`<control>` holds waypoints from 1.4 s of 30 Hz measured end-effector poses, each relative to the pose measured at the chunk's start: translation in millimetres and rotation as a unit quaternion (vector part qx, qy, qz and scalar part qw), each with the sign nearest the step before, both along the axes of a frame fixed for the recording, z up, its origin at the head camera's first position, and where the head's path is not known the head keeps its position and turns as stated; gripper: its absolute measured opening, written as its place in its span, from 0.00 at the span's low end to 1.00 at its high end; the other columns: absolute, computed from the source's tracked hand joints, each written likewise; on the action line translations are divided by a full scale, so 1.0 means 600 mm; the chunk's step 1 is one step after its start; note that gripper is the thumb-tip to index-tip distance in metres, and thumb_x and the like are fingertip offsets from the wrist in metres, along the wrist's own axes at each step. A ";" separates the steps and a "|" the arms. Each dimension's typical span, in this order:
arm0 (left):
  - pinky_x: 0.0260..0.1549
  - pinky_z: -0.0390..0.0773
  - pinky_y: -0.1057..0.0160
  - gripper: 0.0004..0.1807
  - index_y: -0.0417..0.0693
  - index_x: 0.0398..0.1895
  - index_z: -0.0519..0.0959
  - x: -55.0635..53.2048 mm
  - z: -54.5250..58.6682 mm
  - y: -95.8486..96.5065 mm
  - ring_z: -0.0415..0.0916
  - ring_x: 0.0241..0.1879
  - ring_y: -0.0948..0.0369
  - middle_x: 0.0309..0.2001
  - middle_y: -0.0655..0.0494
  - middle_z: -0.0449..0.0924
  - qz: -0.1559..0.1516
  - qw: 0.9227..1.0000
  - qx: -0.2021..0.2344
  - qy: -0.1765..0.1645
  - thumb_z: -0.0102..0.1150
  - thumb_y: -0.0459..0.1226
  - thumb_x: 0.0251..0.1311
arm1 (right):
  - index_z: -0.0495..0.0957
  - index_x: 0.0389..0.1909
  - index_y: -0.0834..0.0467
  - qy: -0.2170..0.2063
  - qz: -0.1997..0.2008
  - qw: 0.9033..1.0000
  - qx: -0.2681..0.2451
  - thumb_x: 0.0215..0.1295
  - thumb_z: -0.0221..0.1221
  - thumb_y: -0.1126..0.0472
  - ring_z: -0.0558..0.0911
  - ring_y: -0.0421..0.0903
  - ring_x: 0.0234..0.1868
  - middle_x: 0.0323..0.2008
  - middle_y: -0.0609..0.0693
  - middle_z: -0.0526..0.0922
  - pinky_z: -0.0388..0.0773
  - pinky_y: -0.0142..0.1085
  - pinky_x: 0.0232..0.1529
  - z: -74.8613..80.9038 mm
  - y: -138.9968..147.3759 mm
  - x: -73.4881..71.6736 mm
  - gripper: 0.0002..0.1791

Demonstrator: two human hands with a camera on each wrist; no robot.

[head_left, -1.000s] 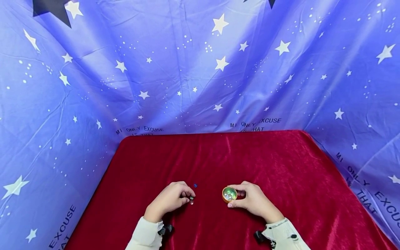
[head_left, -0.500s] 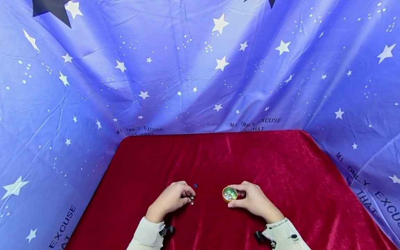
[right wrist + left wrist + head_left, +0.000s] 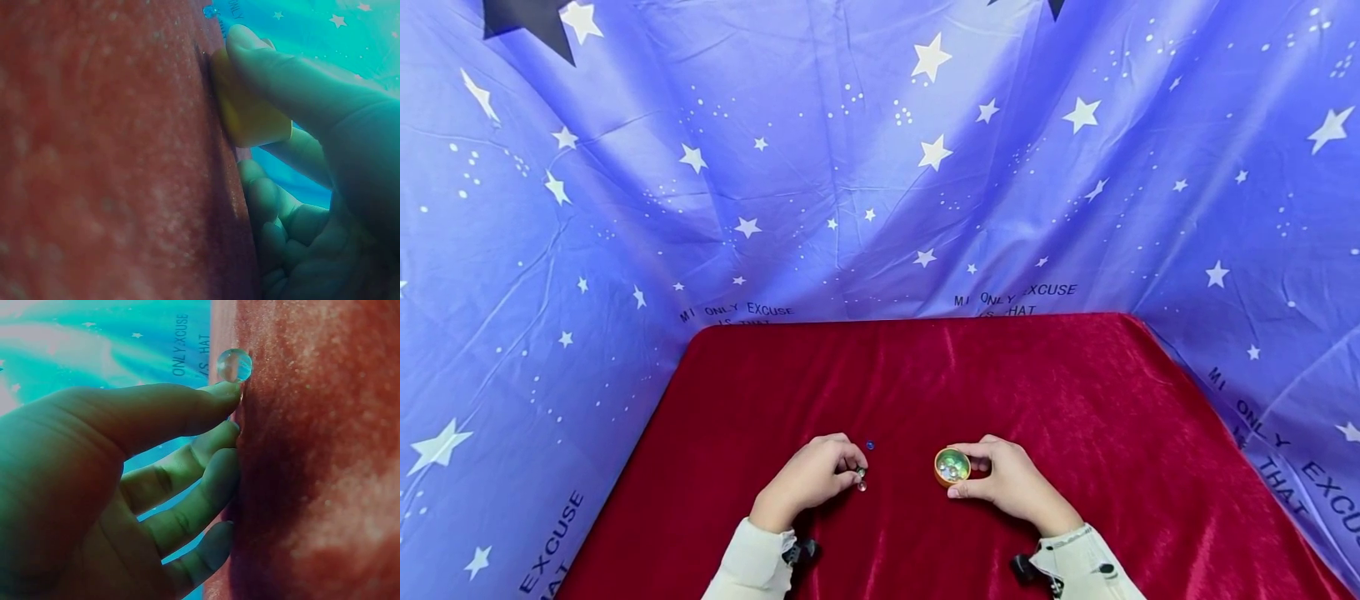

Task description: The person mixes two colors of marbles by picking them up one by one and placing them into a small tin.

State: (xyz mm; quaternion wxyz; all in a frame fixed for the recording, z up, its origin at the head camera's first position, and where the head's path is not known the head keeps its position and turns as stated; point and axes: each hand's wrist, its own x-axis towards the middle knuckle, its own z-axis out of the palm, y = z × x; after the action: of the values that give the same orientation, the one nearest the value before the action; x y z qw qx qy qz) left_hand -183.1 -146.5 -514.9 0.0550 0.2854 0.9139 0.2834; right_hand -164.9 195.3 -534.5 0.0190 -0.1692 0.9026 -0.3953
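Note:
In the head view my left hand [image 3: 812, 473] is low over the cloth, thumb and index fingertip pinching a small dark green marble [image 3: 861, 472]. A clear marble [image 3: 862, 486] lies just beside the thumb; the left wrist view shows this clear marble [image 3: 235, 365] against the thumb tip, while the green one is hidden there. A blue marble [image 3: 870, 445] rests a little farther off. My right hand [image 3: 1011, 483] grips a small round yellow cup [image 3: 937, 477] by its side, thumb in front and fingers behind. Several shiny marbles [image 3: 952, 470] sit inside. The yellow cup [image 3: 250, 106] stands on the cloth.
Red velvet cloth [image 3: 910, 383] covers the table. A blue-purple curtain [image 3: 820, 167] with white stars and lettering hangs behind and along both sides. Dark wrist devices [image 3: 801, 552] are strapped at the cream sleeves [image 3: 748, 562].
My left thumb and index fingertip have drawn slightly closer about the green marble. The right hand and the cup stay in place.

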 end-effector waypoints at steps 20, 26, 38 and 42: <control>0.38 0.78 0.69 0.05 0.56 0.38 0.87 -0.003 0.017 0.004 0.77 0.36 0.73 0.37 0.67 0.83 0.010 1.000 -0.024 0.000 0.69 0.35 0.62 | 0.86 0.53 0.37 -0.006 -0.003 1.000 0.010 0.43 0.81 0.43 0.75 0.35 0.33 0.34 0.38 0.78 0.74 0.30 0.37 -0.002 0.001 -0.002 0.31; 0.39 0.78 0.68 0.05 0.56 0.38 0.86 -0.008 0.025 0.011 0.79 0.37 0.70 0.37 0.69 0.82 0.012 1.000 -0.026 0.003 0.69 0.35 0.62 | 0.86 0.53 0.38 -0.004 -0.002 1.000 0.011 0.43 0.81 0.42 0.75 0.35 0.33 0.33 0.38 0.78 0.74 0.30 0.37 -0.003 0.001 -0.002 0.31; 0.36 0.76 0.69 0.04 0.58 0.38 0.86 -0.012 0.042 0.026 0.78 0.35 0.67 0.32 0.73 0.78 0.008 0.999 -0.038 0.026 0.70 0.37 0.61 | 0.86 0.53 0.37 -0.011 -0.006 1.000 0.011 0.43 0.81 0.43 0.74 0.36 0.33 0.33 0.39 0.78 0.73 0.30 0.37 -0.002 0.000 0.000 0.31; 0.35 0.76 0.69 0.04 0.58 0.37 0.86 -0.015 0.050 0.034 0.78 0.35 0.65 0.31 0.73 0.77 0.006 0.999 -0.034 0.040 0.70 0.38 0.61 | 0.86 0.53 0.37 -0.013 -0.005 1.000 0.010 0.43 0.81 0.43 0.75 0.36 0.33 0.33 0.39 0.78 0.73 0.30 0.37 -0.002 0.001 0.000 0.31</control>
State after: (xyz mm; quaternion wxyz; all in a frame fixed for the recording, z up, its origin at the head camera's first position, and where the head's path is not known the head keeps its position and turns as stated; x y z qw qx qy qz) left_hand -192.0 -126.3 -484.6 0.0267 0.2886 0.9263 0.2406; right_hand -165.0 195.6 -535.9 0.0305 -0.1591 0.9071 -0.3886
